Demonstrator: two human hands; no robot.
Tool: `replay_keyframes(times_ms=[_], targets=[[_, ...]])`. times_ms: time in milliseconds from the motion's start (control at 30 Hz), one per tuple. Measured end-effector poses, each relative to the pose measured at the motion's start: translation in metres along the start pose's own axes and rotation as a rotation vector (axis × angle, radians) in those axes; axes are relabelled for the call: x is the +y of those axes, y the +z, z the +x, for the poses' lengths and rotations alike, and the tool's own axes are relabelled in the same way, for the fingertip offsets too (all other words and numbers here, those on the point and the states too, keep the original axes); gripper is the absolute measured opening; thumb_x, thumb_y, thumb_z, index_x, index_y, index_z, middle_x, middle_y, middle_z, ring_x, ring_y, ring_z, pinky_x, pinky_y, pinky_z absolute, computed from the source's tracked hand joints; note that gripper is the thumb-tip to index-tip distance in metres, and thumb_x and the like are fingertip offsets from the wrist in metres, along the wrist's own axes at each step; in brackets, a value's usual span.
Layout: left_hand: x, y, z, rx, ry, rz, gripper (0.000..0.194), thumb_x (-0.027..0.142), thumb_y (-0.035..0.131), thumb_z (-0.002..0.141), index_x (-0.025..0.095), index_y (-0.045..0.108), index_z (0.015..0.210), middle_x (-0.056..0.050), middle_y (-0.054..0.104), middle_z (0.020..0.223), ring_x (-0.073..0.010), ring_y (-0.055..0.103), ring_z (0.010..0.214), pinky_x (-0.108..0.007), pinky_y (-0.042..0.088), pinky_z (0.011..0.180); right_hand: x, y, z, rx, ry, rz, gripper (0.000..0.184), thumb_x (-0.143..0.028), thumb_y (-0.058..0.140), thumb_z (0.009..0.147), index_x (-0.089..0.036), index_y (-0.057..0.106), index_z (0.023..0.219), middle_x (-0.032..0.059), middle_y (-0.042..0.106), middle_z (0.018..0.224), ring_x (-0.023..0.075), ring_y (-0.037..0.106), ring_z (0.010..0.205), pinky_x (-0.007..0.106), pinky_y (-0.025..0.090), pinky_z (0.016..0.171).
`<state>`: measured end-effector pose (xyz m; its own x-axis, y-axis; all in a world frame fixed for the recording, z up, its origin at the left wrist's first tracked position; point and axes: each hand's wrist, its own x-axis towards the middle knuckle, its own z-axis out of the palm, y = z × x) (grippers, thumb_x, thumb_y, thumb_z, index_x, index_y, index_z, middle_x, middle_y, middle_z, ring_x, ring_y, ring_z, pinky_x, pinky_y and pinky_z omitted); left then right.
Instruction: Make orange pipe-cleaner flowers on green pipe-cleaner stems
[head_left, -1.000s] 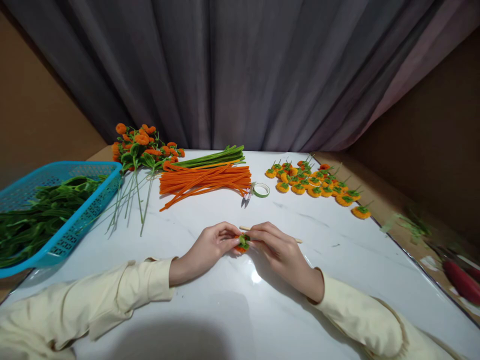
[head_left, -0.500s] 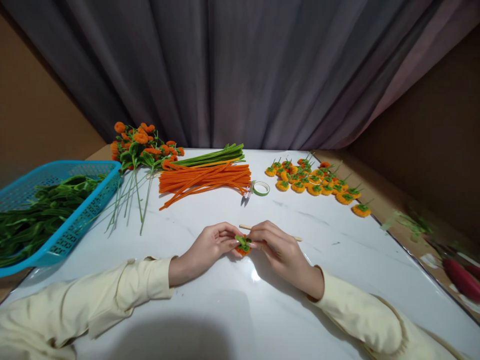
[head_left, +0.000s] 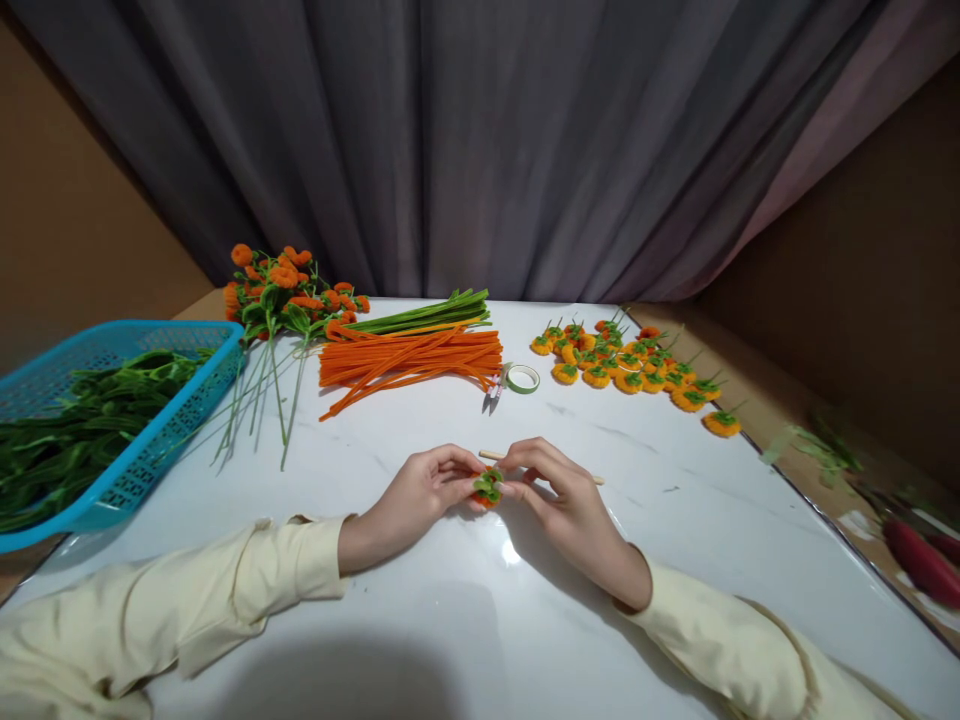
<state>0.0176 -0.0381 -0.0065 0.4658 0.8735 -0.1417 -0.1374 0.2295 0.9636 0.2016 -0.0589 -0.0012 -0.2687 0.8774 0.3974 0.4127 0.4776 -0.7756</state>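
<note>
Between my two hands is a small orange pipe-cleaner flower [head_left: 487, 487] with its green base turned up towards me. My left hand [head_left: 421, 500] pinches it from the left, thumb against the green part and fingers curled underneath. From the right, my right hand [head_left: 564, 505] closes thumb and index finger on the green part. Just behind my hands lies a thin wooden stick [head_left: 492, 455], its middle hidden by my right hand.
Beyond my hands lie orange pipe cleaners [head_left: 405, 362], green ones [head_left: 435, 314], small scissors [head_left: 491, 398] and a green tape roll [head_left: 523, 379]. Finished orange flowers [head_left: 283, 275] and a blue basket [head_left: 124, 490] of green leaves are left; yellow-orange flower heads [head_left: 630, 381] right. Red-handled pliers [head_left: 919, 560] sit far right.
My right hand's fingers have shifted slightly and lifted a little at the flower's green part. My left hand keeps its place, and the flower is barely turned.
</note>
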Motion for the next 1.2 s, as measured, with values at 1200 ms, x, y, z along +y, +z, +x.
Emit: replay_keyframes(times_ms=[1200], targets=[[0.0065, -0.0014, -0.0012, 0.010, -0.044, -0.100, 0.023, 0.026, 0.072, 0.070, 0.012, 0.057, 0.081, -0.003, 0.064, 0.080, -0.0129, 0.063, 0.073, -0.024, 0.049, 0.071, 0.0049, -0.0007, -0.0035, 0.033, -0.204, -0.063, 0.013, -0.013, 0.050, 0.089, -0.020, 0.061, 0.089, 0.0062, 0.062, 0.083, 0.0148, 0.060, 0.076, 0.026, 0.051, 0.065]])
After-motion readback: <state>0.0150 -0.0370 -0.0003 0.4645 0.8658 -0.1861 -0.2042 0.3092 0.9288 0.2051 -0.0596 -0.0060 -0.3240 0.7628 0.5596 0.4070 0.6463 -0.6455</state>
